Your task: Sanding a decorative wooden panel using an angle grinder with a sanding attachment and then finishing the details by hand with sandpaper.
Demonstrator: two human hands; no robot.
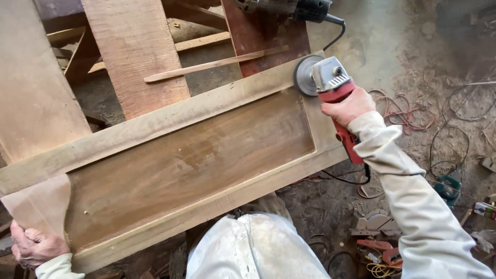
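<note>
From the head camera, a long wooden panel [181, 160] with a recessed centre and raised frame lies slantwise across the view, its long axis running from lower left up to upper right. The right hand [347, 107] is wrapped tightly round the red body of an angle grinder [330, 85], fingers closed on it, with the grey disc [306, 76] resting at the panel's far upper-right corner, on the frame's edge. The left hand [32, 247] sits at the opposite, lower-left end, fingers curled over the panel's edge and gripping it (only part of the hand shows at the picture's border). So the grinder lies at the far end of the panel's length, reached by the right arm alone, while the left steadies the near end. Rough planks [137, 51] lean beyond the panel, and a thin wooden strip [212, 65] rests across them. Tangled cords [444, 129] and other power tools [380, 243] litter the dusty floor [413, 46] at right.
</note>
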